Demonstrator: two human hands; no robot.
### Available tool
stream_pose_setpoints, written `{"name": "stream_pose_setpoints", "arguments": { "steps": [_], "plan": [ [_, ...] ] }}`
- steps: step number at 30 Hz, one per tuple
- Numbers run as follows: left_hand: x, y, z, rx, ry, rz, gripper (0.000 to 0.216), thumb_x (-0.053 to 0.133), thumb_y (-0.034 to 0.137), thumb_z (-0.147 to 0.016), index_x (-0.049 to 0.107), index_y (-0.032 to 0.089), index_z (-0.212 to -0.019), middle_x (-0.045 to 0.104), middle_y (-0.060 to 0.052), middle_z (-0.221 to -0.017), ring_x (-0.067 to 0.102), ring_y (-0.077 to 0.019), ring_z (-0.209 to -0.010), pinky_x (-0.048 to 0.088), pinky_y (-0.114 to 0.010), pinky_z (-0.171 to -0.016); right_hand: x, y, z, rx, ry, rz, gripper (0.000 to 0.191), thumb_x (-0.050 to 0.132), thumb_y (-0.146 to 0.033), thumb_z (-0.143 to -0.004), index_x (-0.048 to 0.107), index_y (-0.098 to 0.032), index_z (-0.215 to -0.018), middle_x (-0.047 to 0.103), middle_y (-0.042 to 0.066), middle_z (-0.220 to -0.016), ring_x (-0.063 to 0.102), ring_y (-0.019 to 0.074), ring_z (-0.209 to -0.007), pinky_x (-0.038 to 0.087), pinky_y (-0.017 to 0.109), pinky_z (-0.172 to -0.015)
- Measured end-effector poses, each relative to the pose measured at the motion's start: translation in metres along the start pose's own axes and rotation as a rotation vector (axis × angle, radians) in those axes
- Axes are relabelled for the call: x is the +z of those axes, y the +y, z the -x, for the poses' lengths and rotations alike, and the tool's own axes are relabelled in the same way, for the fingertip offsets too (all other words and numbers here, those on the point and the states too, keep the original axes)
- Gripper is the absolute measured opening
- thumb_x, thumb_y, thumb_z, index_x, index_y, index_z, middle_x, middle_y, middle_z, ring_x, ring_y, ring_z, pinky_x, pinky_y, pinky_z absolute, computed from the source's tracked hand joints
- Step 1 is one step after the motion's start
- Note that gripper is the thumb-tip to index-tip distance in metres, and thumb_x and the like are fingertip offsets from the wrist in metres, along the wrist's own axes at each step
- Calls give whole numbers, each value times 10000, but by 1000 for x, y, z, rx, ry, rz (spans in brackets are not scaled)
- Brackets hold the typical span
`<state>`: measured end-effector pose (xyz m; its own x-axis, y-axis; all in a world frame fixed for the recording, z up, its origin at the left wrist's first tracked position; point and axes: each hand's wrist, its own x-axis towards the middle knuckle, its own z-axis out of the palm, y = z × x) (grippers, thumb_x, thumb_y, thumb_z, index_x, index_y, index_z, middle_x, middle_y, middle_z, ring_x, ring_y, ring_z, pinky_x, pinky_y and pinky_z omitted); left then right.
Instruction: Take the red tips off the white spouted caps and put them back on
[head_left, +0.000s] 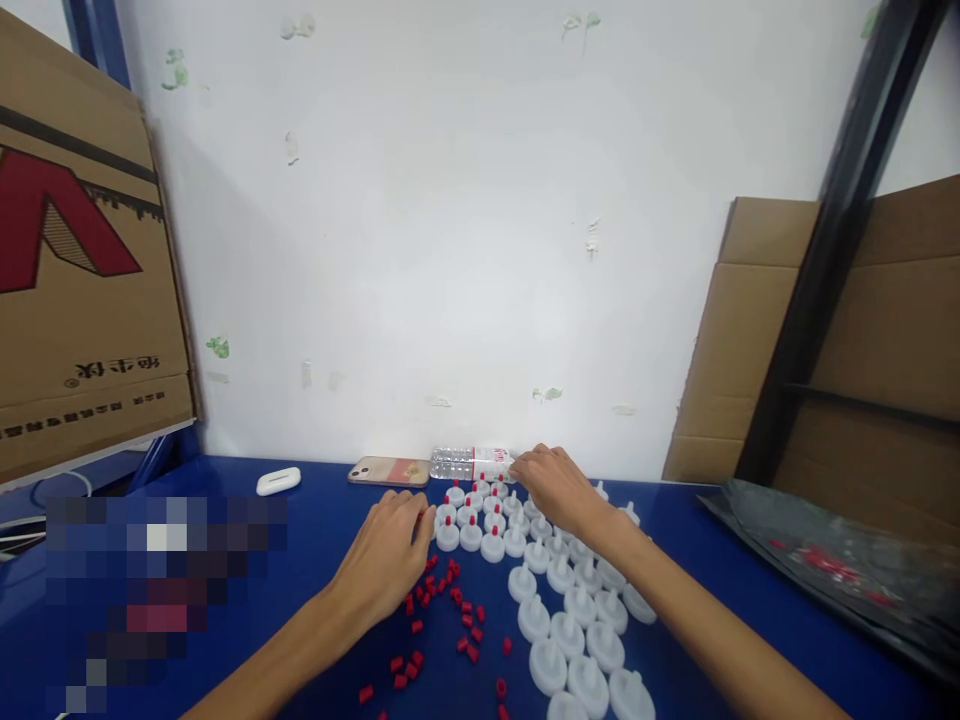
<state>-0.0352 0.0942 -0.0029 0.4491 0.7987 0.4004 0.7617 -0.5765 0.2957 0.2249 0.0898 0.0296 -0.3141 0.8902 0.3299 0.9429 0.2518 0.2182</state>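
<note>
Our left hand (391,545) is curled beside the red-tipped white nozzle caps (470,538); our right hand (555,485) bends over them near the plastic bottle (454,463). We cannot tell whether either grips anything. Small red caps (456,595) lie loose on our blue desk (311,525).
</note>
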Motion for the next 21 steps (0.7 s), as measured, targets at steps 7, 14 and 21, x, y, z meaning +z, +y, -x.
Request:
{"name": "stream_pose_setpoints", "arguments": {
  "steps": [7, 14, 21],
  "plan": [
    [11, -10, 1, -87, -80, -60, 379, 206, 321, -1051, 533, 208, -895, 665, -99, -878, 648, -268, -869, 425, -359, -762, 7, 7, 1, -2, -74, -63, 298, 433, -119, -960, 719, -201, -990, 730, 96, -966, 639, 250, -984, 392, 332, -846],
    [11, -9, 1, -90, -108, -13, 367, 212, 315, -1052, 482, 225, -820, 677, -80, -833, 661, -248, -775, 398, -326, -682, 16, 12, 3, -27, -131, -127, 341, 408, -105, -929, 725, -180, -1030, 748, 86, -960, 690, 230, -940, 420, 296, -831],
    [9, 0, 3, -74, -129, 31, 382, 218, 334, -1055, 481, 236, -796, 668, -40, -745, 644, -225, -677, 335, -307, -614, 17, 16, 5, -34, -133, -164, 377, 404, -104, -926, 677, -177, -1175, 755, 104, -995, 699, 237, -948, 431, 294, -806]
  ]
}}
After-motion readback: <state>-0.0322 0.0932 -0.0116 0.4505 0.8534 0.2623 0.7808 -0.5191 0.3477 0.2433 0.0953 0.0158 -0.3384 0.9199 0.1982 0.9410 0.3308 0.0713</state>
